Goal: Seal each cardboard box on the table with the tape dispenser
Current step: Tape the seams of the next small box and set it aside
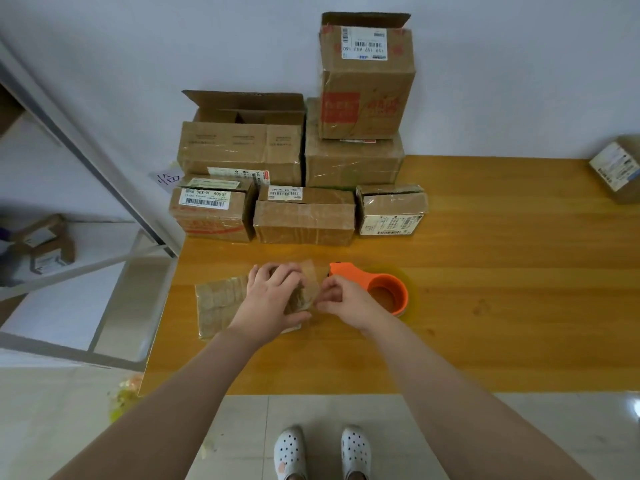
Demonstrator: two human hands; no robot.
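Head view looks down on a low, flat cardboard box (221,303), brown and scuffed, which lies near the front left corner of the table (502,278). The left hand (273,296) grips its right half, fingers bent over the far edge and thumb along the near one. The right hand (346,301) sits close beside it, almost touching. Its fingers are curled, with thumb and forefinger pinched on a clear, glossy tape strip (311,277) at the box's right end. Just behind that hand the tape dispenser (381,284) lies on the wood: smooth orange plastic with a round hub, ringed by a translucent yellowish roll.

At the back, against the wall, stand more boxes of creased brown card, several wrapped in shiny film. A wide box (242,150) has its flaps raised, and a tall red-printed box (367,84), also open at the top, stands on a taped box (353,161). Three small labelled boxes (304,216) line up in front of these. Another box (620,168) sits at the far right edge.

The table is glossy, honey-coloured wood with long grain lines. The wall is plain and pale, the floor is light tile, and white perforated clogs (289,452) show below. A grey metal shelf frame (104,168) stands at left, holding small boxes.
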